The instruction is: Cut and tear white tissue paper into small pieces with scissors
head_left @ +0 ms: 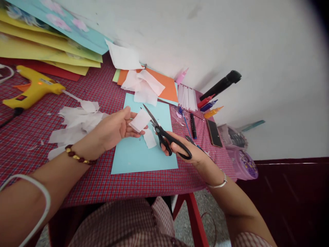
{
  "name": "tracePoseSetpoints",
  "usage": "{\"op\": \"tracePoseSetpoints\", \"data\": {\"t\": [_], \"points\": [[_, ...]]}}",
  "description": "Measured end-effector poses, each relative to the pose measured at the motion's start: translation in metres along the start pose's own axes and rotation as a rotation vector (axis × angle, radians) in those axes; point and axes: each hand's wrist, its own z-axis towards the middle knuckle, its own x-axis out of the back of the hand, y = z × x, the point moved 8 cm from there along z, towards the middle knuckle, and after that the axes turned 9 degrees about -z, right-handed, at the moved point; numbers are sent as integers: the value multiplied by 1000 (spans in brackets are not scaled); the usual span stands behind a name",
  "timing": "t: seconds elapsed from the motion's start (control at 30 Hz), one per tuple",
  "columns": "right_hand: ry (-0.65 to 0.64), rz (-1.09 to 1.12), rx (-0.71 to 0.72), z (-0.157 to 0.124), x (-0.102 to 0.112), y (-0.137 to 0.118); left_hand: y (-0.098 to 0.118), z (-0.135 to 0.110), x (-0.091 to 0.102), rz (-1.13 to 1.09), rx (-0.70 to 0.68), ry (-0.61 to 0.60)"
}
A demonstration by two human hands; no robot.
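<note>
My left hand (125,125) holds a small folded piece of white tissue paper (140,120) between its fingers. Black-handled scissors (164,134) are in my right hand (180,147), fingers in the loops. Their blades are parted and point up and left, close beside the paper's right edge. Below both hands lies a light blue sheet (144,159), with another white scrap (149,138) on it, just under the held paper. Left of my left hand is a heap of loose white tissue pieces (74,120).
A yellow glue gun (38,87) lies at the left. Behind are yellow sheets (46,48), orange paper (164,82) and more tissue (144,85). At the right are paint tubes (214,112), a black marker (193,126), a phone (214,133) and a pink tub (239,164).
</note>
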Motion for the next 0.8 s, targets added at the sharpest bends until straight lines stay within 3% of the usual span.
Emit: {"op": "tracePoseSetpoints", "data": {"t": [0.47, 0.8], "points": [[32, -13, 0, -3, 2, -1, 2, 0, 10, 197, -65, 108], [36, -62, -14, -2, -1, -11, 4, 0, 10, 278, -142, 77]]}}
